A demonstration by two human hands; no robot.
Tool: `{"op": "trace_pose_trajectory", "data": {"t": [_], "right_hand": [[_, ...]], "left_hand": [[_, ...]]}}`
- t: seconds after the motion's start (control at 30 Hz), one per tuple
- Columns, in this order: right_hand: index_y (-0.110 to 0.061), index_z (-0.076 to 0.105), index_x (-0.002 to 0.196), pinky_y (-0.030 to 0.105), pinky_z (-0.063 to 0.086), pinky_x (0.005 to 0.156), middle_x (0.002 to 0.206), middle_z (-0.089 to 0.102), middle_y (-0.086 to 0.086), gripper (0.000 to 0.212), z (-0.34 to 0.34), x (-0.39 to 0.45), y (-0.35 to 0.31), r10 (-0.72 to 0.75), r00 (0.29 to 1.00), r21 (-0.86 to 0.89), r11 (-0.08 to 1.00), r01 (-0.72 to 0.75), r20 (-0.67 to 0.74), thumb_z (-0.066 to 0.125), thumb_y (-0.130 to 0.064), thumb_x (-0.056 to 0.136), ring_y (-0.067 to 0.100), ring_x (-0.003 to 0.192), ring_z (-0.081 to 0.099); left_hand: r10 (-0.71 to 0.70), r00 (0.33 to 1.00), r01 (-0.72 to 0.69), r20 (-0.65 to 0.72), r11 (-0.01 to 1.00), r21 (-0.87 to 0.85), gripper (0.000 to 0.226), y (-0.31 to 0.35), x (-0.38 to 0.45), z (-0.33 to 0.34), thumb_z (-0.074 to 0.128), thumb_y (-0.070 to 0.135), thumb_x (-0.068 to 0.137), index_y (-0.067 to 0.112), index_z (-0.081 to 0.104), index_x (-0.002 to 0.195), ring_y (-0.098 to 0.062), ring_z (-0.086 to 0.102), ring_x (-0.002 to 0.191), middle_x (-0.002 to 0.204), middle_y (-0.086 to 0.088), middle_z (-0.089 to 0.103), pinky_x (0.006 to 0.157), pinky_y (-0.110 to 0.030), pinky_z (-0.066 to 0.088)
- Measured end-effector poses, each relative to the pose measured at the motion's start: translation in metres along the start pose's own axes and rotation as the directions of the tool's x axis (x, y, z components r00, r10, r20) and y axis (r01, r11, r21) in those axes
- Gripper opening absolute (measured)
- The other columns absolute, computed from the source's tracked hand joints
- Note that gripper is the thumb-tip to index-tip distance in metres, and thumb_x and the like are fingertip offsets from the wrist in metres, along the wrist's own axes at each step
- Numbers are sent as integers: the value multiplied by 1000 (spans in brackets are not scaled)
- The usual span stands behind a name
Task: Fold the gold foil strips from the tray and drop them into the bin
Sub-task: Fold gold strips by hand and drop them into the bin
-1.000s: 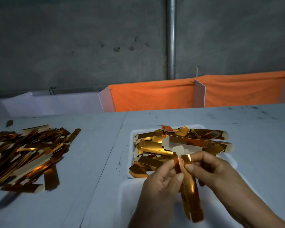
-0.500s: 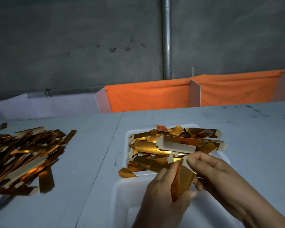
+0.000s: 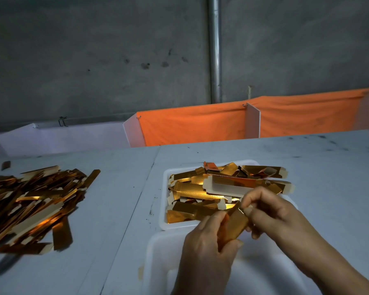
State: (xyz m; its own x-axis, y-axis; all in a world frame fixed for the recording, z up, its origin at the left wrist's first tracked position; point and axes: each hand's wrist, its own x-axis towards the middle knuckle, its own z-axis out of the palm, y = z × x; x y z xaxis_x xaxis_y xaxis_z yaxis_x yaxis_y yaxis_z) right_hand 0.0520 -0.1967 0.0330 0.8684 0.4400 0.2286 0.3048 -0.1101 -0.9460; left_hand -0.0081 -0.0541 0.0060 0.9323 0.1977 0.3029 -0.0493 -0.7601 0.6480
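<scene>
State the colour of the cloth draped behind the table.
Orange; the draped cloth shows best in the head view.

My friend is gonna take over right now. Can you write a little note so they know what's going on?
Left hand and right hand both pinch one gold strip, partly folded, held above the white bin.
The tray behind it is heaped with gold strips.
A loose pile of strips lies on the table's left side.
Left to do: finish this fold, drop it in the bin, then do the rest.

The left hand [image 3: 207,248] gripped with curled fingers and thumb. The right hand [image 3: 271,211] pinched at its fingertips [image 3: 246,210]. Both hands met at centre.
</scene>
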Motion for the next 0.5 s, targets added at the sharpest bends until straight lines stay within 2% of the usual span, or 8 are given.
{"op": "trace_pose_trajectory", "data": {"t": [0.07, 0.13, 0.17, 0.23, 0.33, 0.37, 0.43, 0.5], "right_hand": [[-31, 65, 76, 30, 55, 68, 88, 64, -6, 17, 0, 0, -2, -75, 997, -139, 988, 72, -15, 65, -18, 86, 9, 79, 64], [-33, 67, 77, 36, 56, 78, 98, 63, -15, 4, 0, -1, -5, -78, 997, -167, 983, 77, -4, 70, -35, 76, 7, 93, 62], [-33, 68, 77, 37, 55, 81, 101, 63, -18, 12, -1, -1, -5, -64, 998, -169, 984, 64, 7, 69, -42, 70, 5, 97, 62], [-31, 68, 76, 38, 55, 84, 103, 64, -21, 16, -2, 0, -3, -9, 1000, -138, 990, 10, 13, 70, -43, 66, 3, 99, 62], [-30, 67, 77, 37, 55, 83, 98, 65, -22, 12, -2, 2, 4, 54, 999, -163, 985, -52, 8, 77, -28, 73, 5, 98, 62], [-33, 66, 79, 35, 56, 83, 98, 65, -21, 14, -2, 2, 5, 55, 998, -194, 980, -53, 7, 78, -26, 74, 5, 96, 62], [-38, 65, 80, 33, 55, 83, 101, 65, -18, 18, 1, 2, 6, 53, 998, -229, 972, -45, 28, 77, -26, 76, 6, 94, 63], [-38, 65, 80, 35, 55, 85, 100, 66, -15, 16, 3, 2, 6, 63, 997, -244, 969, -49, 47, 76, -27, 78, 8, 96, 62]], "left_hand": [[-12, 999, 12, -45, 1000, 7, 60, -1, 1, 0, 57, 46, 89, 40, 28, 141, 7, 35, 96, 115, 29, 37, 67, 10, 23], [2, 996, 1, -85, 999, 34, 57, 0, 0, -2, 57, 46, 89, 39, 31, 140, 8, 37, 93, 110, 31, 35, 61, 11, 23], [30, 994, -24, -105, 998, 61, 58, 0, -1, -2, 56, 46, 89, 39, 31, 140, 9, 37, 95, 115, 30, 39, 63, 12, 21], [102, 985, -91, -143, 992, 84, 59, -1, -2, 1, 56, 46, 89, 37, 31, 142, 8, 39, 102, 128, 25, 45, 70, 10, 18], [169, 974, -153, -151, 982, 112, 59, -1, -4, 5, 63, 42, 87, 31, 40, 140, 0, 51, 108, 127, 18, 53, 79, 3, 24], [194, 971, -168, -137, 969, 182, 60, -1, -3, 4, 72, 38, 80, 26, 50, 134, -5, 59, 101, 119, 14, 61, 80, -1, 31], [203, 971, -173, -124, 960, 220, 59, -2, -1, 4, 91, 29, 55, 15, 70, 109, -11, 70, 73, 91, 8, 72, 64, -6, 46], [231, 963, -189, -137, 946, 265, 60, -1, -1, 6, 96, 31, 38, 15, 75, 93, -9, 68, 58, 75, 10, 72, 57, -2, 44]]}}
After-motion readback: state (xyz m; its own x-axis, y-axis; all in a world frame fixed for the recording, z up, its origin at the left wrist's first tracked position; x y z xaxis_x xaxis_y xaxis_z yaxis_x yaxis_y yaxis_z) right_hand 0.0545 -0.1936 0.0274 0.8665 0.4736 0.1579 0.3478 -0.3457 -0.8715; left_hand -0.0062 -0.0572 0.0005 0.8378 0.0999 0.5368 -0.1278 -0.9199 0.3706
